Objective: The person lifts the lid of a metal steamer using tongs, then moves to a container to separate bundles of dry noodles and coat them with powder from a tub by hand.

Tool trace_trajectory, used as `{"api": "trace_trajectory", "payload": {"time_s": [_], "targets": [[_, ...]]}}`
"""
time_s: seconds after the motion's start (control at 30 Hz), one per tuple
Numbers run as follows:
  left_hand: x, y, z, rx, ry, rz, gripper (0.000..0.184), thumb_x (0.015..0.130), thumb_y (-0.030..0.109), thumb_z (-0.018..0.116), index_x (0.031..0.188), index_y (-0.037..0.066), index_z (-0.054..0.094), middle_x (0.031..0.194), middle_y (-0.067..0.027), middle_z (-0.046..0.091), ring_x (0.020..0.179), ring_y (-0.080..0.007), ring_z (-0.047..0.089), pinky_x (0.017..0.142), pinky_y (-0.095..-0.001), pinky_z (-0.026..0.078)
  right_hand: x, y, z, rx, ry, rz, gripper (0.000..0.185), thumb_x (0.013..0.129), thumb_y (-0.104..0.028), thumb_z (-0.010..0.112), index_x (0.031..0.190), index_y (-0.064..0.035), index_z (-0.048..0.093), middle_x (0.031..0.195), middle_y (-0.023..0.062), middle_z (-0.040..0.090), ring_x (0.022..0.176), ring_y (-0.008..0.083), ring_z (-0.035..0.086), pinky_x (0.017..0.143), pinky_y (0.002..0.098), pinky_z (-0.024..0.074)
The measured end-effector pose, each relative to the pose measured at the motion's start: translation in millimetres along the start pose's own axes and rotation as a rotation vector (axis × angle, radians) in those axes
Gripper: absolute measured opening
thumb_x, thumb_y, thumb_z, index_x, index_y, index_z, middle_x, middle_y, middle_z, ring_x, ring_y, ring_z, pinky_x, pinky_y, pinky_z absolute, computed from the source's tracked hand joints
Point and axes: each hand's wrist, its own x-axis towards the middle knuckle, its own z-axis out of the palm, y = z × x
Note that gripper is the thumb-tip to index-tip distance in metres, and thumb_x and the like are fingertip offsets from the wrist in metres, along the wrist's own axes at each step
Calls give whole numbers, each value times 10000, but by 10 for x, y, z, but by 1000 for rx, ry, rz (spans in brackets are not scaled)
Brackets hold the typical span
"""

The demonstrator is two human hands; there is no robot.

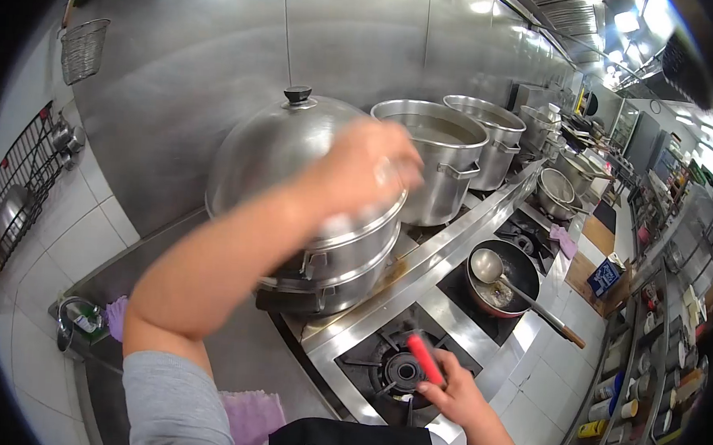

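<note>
My left hand (371,168) is raised across the front of a tall steamer pot (342,258) with a domed metal lid (285,130). Motion smears its curled fingers, and a pale shiny patch shows by them; I cannot tell whether they hold anything. Low over the front gas burner (403,372), my right hand (454,389) is closed around a red-handled lighter (426,359). The lighter's dark tip points up and away from me. No flame is visible at the burner.
Two big stockpots (430,134) (487,120) stand behind the burners. A ladle (487,266) rests in a wok (531,272) to the right, its handle jutting out. A purple cloth (251,418) lies near my body. Shelving (648,359) lines the far right.
</note>
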Motion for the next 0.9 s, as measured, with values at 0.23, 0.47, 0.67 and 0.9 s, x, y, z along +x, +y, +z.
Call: {"api": "trace_trajectory", "payload": {"time_s": [0.23, 0.47, 0.67, 0.9], "targets": [[658, -1709, -521, 577, -206, -705, 387, 911, 347, 441, 1049, 45, 641, 1101, -173, 615, 1037, -343, 559, 917, -407, 422, 36, 188, -343, 342, 303, 87, 129, 870, -35, 546, 994, -16, 573, 862, 38, 599, 752, 117, 563, 695, 252, 454], [447, -1673, -760, 526, -51, -472, 275, 842, 303, 510, 893, 78, 661, 831, -147, 648, 789, -258, 620, 720, -378, 477, 521, -538, -914, 351, 683, -539, 180, 895, -169, 575, 957, -7, 525, 891, 127, 596, 809, 212, 611, 778, 361, 504], [34, -1218, -1536, 175, 319, -813, 304, 849, 258, 614, 963, -20, 656, 942, -142, 660, 822, -201, 599, 759, -344, 477, 836, -913, -1643, 729, 524, -1050, 410, 934, -384, 477, 1132, -29, 531, 1029, 151, 625, 1029, 282, 582, 1033, 574, 341], [-617, -1756, -2234, 287, 552, -801, 379, 885, 343, 584, 883, -28, 659, 777, -61, 625, 690, -138, 534, 637, -293, 430, 2028, -1283, -1377, 775, 428, -982, 343, 921, -363, 503, 992, -33, 568, 914, 138, 664, 870, 260, 649, 865, 468, 479]]}}
